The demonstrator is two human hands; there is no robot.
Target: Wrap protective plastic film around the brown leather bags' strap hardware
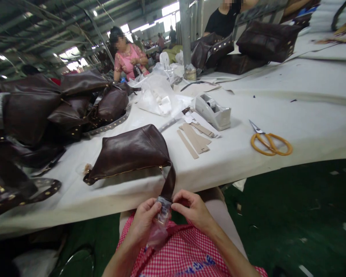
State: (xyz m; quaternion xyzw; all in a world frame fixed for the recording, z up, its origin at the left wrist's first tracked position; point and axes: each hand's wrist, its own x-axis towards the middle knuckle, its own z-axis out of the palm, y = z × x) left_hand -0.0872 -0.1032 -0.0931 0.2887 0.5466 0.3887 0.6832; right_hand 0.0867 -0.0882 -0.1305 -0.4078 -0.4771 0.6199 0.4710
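Note:
A dark brown leather bag [132, 152] lies on the white-covered table, its zipper edge facing me. Its strap [169, 182] hangs over the front edge towards my lap, the lower end wrapped in clear plastic [163, 211]. My left hand [146, 217] pinches the wrapped end between thumb and fingers. On the other side, my right hand [193, 207] has thumb and forefinger brought together at the edge of the strap, just at the top of the wrapping.
Brown bags pile up at left [31, 107] and far right [268, 40]. A grey tape dispenser [213, 111], tan strips [194, 138], plastic bags [158, 92] and orange-handled scissors [269, 143] lie on the table [236, 169]. Other people are beyond.

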